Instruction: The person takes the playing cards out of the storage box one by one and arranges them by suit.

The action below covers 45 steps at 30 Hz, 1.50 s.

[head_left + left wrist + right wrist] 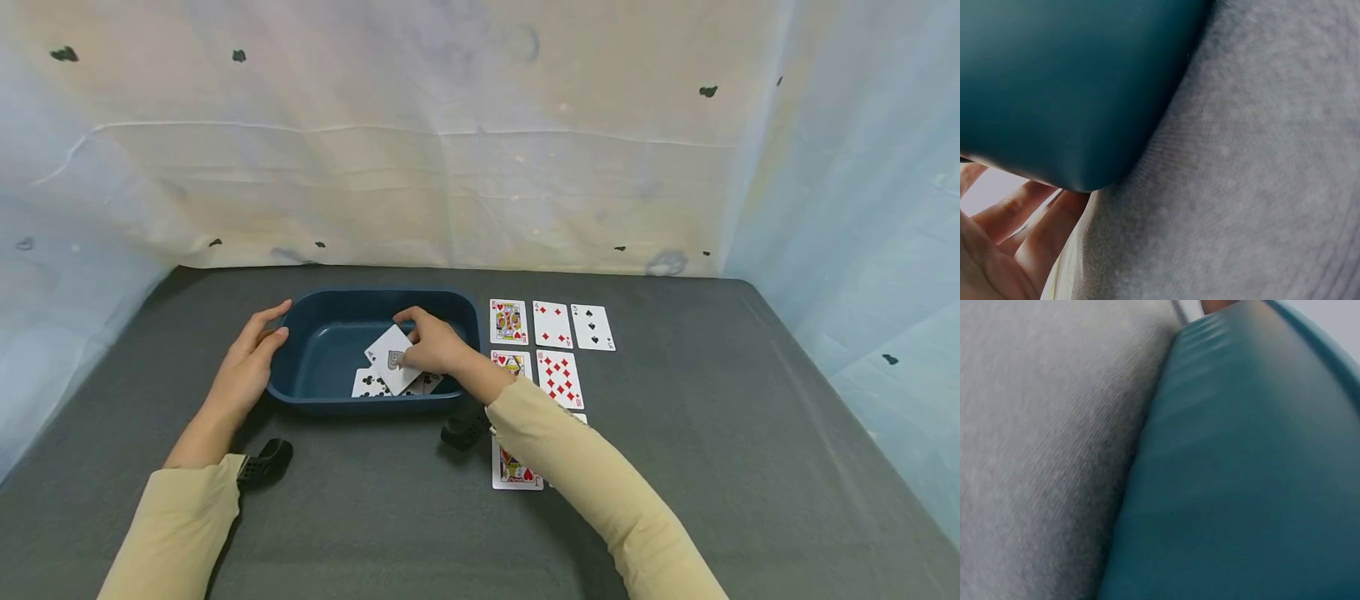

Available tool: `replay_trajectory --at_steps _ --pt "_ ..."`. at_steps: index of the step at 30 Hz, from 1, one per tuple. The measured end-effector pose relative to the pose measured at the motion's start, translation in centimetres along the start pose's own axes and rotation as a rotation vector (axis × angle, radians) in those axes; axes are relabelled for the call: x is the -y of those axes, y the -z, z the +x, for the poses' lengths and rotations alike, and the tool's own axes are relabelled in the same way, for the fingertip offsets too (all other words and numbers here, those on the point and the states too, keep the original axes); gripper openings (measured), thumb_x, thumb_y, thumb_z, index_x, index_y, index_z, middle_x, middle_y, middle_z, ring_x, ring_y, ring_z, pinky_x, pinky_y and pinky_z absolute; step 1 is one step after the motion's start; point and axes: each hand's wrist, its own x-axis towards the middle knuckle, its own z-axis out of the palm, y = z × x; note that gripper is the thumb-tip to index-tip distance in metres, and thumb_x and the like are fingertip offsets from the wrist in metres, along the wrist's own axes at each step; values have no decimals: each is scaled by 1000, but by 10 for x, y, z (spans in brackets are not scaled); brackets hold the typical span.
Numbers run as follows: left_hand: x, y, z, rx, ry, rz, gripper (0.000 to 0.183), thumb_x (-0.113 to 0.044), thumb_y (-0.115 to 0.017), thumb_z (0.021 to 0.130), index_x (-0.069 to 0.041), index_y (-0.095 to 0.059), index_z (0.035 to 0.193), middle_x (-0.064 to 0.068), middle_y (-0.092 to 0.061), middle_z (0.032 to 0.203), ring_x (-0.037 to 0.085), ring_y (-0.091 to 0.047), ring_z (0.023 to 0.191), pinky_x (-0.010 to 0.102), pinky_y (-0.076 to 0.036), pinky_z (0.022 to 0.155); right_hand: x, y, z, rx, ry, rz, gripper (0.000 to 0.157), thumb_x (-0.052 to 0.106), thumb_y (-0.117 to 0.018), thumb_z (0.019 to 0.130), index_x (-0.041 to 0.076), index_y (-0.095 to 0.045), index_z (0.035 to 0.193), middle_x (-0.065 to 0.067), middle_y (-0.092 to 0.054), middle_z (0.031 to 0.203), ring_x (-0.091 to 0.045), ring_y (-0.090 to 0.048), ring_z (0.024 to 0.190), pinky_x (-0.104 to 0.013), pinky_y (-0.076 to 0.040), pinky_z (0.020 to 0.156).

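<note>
My right hand [433, 342] reaches over the front right of a dark blue rectangular tub [315, 402] and pinches a playing card [390, 354], an ace with an ornate dark emblem. Under it, a black-suited club card [366, 383] and part of another card [432, 383] lie in the tub. At the tub's left end, my left hand [251, 362] rests its extended fingers against the outer wall. Those fingers [1054, 234] appear in the left wrist view, touching the tub's underside edge. The right wrist view is mostly filled by the tub's outer wall [1229, 462].
Right of the tub, face-up cards lie in rows: a king of hearts [508, 322], a diamond card [552, 325], a spade card [592, 327], a ten of diamonds [558, 379] and a jack of hearts [513, 471]. My right sleeve [570, 467] covers some. Grey cloth [360, 517] covers the table.
</note>
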Motion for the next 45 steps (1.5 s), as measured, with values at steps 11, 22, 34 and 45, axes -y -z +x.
replay_trajectory --at_steps 11,22,34,45 --pt "-1 -2 0 -10 12 20 53 -36 -31 105 -17 -21 154 22 -13 158 51 -22 137 71 -18 104 0 5 -2 -77 80 352 60 1 -69 86 12 -46 140 -16 -68 105 -18 -65 79 -24 -50 65" --pt "-2 -2 1 -3 -3 20 53 -36 -31 105 -16 -21 154 23 -13 158 52 -22 137 72 -18 103 0 7 -5 -136 172 495 62 -1 -68 85 12 -44 141 -19 -68 107 -17 -66 82 -24 -52 69" --pt "0 1 1 7 -9 20 53 -36 -31 105 -18 -21 154 23 -12 158 52 -21 136 72 -18 103 -13 31 -23 -240 231 659 61 -5 -65 83 11 -46 139 -19 -66 102 -8 -64 71 -24 -49 68" --pt "1 2 1 -2 -12 2 52 -36 -31 105 -18 -22 154 22 -11 158 52 -20 137 71 -17 104 -48 69 -51 -325 178 544 61 1 -67 83 16 -47 138 -6 -63 95 -8 -55 63 -27 -45 68"
